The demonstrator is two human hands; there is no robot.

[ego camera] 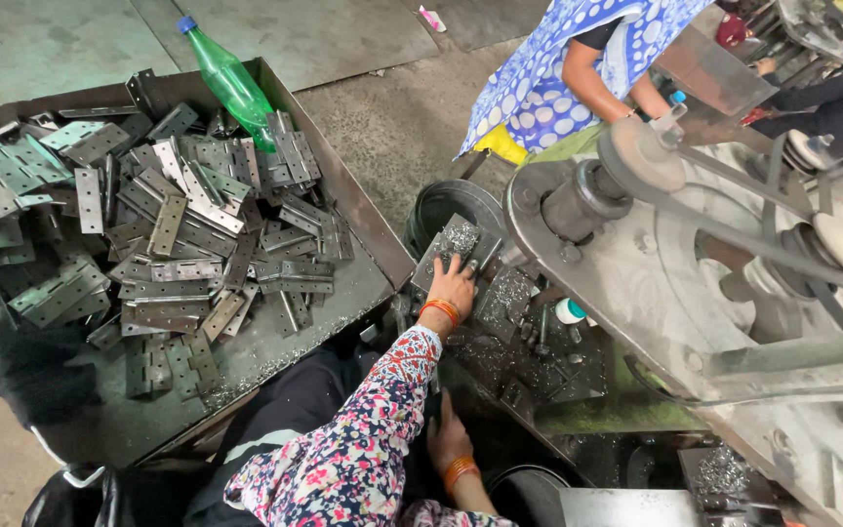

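Landmark: the machine (734, 293), a grey belt-driven unit with a large flywheel, filling the right side of the view.

Item 1. Left hand (453, 285), with an orange bangle and floral sleeve. Placed at the machine's left edge, flat on a metal plate (461, 239) dusted with bright shavings. Fingers are spread over the plate's near end, pressing rather than wrapped round it; no closed grasp is visible.

Item 2. Right hand (448, 439), also with an orange bangle. Lower down, at the machine's near left corner, fingers pointing up against a dark ledge. Whether it holds anything cannot be told; the fingertips are in shadow.

Item 3. Metal plate. Rests tilted at the machine's left edge, touching a second shaving-covered plate (507, 298) just to its right.

Item 4. Black bucket (446, 205). Stands just beyond the plate, by the machine's left side.

Item 5. Tray (363, 220), a large rusty steel box well to the left of the machine, piled with hinges (187, 244), grey and flat, lying in all directions.

Item 6. Green plastic bottle (229, 83), blue cap, lying tilted against the tray's far wall.

Item 7. Another person (578, 68) in a blue dotted garment, seated beyond the machine's far end, arms toward it.
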